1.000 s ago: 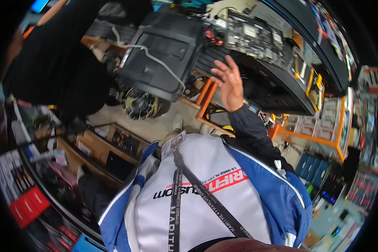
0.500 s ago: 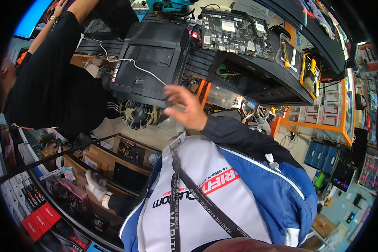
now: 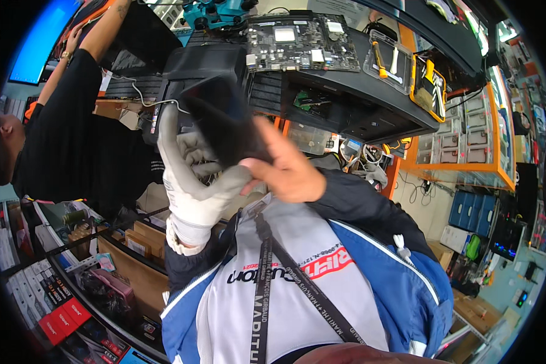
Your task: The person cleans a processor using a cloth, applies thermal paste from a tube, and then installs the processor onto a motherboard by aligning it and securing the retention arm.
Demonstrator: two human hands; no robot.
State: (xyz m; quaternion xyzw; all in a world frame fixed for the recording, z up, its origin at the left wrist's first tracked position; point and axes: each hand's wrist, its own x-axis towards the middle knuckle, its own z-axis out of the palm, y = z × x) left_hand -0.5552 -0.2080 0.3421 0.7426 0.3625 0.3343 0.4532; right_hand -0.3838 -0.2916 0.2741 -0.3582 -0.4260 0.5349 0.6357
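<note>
My right hand, bare, is closed on the right edge of a dark, flat rectangular panel, its thumb over the near edge. Motion smears the panel, so its exact kind does not show. Just to the left is my left hand in a white-and-grey glove, index finger stretched up and thumb spread apart. The glove's thumb lies by the panel's near edge; whether it touches cannot be made out. Behind the panel sits a black boxy machine, partly covered.
A bare circuit board lies on a black computer case at the back. Beside it are a clear tool box and a yellow-edged tool case. A co-worker in black stands at left, above shelves with cardboard boxes.
My gloved left hand has risen from the shelf to in front of my chest. My right hand, empty before, now grips the dark panel. The view has shifted slightly.
</note>
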